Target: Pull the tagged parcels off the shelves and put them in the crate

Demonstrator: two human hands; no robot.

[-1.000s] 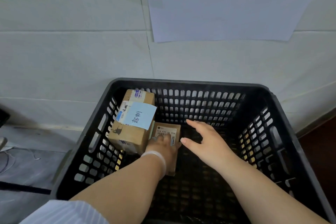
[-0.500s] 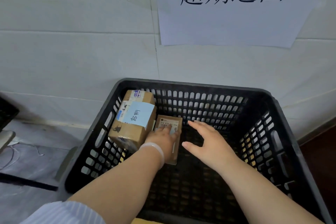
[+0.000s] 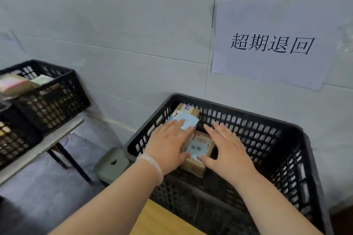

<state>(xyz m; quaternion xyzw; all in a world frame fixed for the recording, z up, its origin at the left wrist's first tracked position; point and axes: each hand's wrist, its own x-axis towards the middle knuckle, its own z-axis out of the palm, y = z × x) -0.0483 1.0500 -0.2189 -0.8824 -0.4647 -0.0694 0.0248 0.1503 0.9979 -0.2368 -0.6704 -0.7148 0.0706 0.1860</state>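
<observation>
A black slotted crate [image 3: 282, 133] stands against the white wall. Inside it, at the left, lies a brown cardboard parcel [image 3: 188, 109] with a light blue tag. A smaller brown parcel [image 3: 198, 147], also with a blue tag, lies beside it nearer to me. My left hand [image 3: 168, 145] hovers flat over the larger parcel, fingers straight, hiding most of it. My right hand [image 3: 227, 149] is spread open beside the smaller parcel, its thumb at the parcel's edge. Neither hand holds anything.
A paper sign [image 3: 271, 44] with black characters hangs on the wall above the crate. At the left, another black crate [image 3: 53, 99] with packages sits on a low grey table [image 3: 38, 149]. A wooden surface [image 3: 158, 219] shows below the crate.
The camera has pulled back and turned left, so the second crate is now in view. Both hands have lifted and flattened; my left hand let go of the small parcel, which now lies tag up.
</observation>
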